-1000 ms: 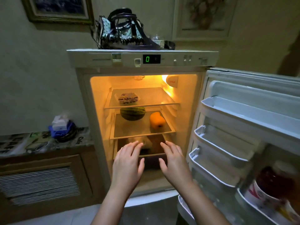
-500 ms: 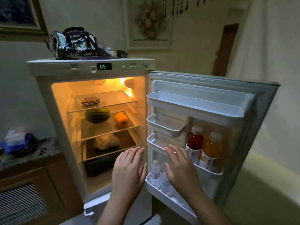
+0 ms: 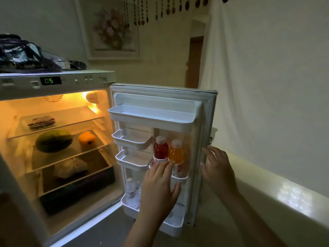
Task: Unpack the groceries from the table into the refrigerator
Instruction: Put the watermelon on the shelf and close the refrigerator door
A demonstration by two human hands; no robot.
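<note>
The small refrigerator (image 3: 74, 81) stands open and lit, its door (image 3: 204, 132) swung out to the right. Inside, a packaged tray (image 3: 41, 122) lies on the top shelf, a green melon (image 3: 53, 141) and an orange fruit (image 3: 86, 137) on the middle shelf, a pale bag (image 3: 71, 166) on the lower one. A red bottle (image 3: 160, 150) and an orange bottle (image 3: 176, 152) stand in a door shelf. My left hand (image 3: 158, 188) hovers open in front of the door shelves. My right hand (image 3: 218, 168) is open beside the door's outer edge.
A dark patterned bag (image 3: 19, 54) lies on top of the refrigerator. Clear bottles (image 3: 130, 191) stand in the bottom door shelf. A white curtain (image 3: 267, 86) and a low pale ledge (image 3: 284, 198) run along the right. A doorway (image 3: 194, 61) is at the back.
The view has swung right, from the fridge interior to the open door. Both empty hands moved right with it, from the lower shelves to the door shelves and the door's edge.
</note>
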